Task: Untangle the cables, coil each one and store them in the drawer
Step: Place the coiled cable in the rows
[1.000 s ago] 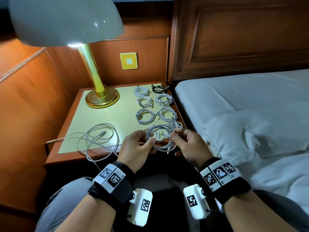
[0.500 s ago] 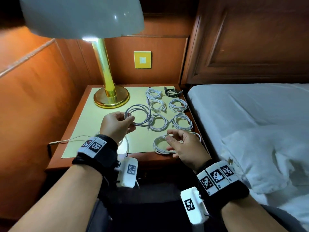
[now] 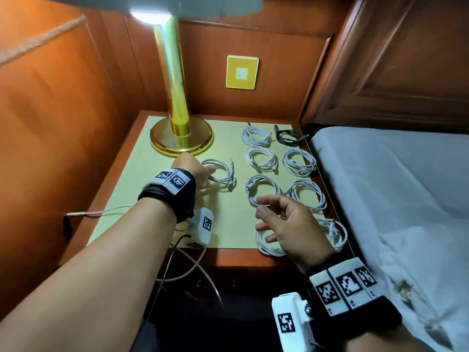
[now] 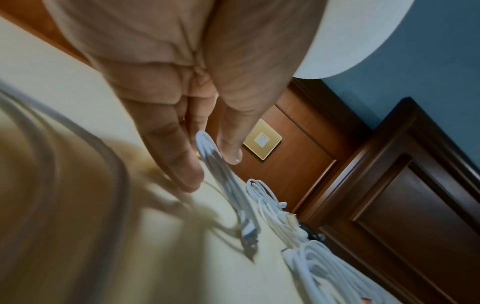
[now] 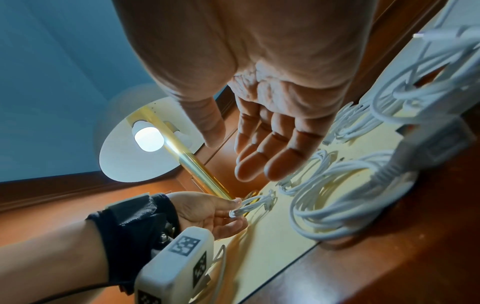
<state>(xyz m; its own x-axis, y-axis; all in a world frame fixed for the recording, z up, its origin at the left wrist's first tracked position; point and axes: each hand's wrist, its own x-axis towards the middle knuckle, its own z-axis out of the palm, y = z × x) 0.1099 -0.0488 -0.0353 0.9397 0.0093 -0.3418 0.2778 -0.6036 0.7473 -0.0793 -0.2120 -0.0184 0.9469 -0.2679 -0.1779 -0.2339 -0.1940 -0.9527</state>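
My left hand [image 3: 206, 175] pinches a coiled white cable [image 3: 221, 174] between thumb and fingers [image 4: 228, 152], low over the yellow-topped nightstand [image 3: 228, 232], just in front of the lamp base. Two columns of several coiled white cables [image 3: 262, 158] lie to its right, with a black coil [image 3: 289, 137] at the back. My right hand [image 3: 272, 219] hovers open, palm down, above the front coil [image 3: 336, 235]. A loose uncoiled cable [image 3: 101, 212] trails off the nightstand's left edge, mostly hidden under my left arm. No drawer is in view.
A brass lamp [image 3: 181, 138] stands at the back left of the nightstand, its shade overhead. Wood panelling closes the left and back, with a yellow switch plate [image 3: 242, 71]. A white bed [image 3: 393, 186] borders the right side. Thin wires hang below the front edge.
Both hands held the coil at the front a second ago. My left hand has carried it back and left toward the lamp base. My right hand let go and opened.
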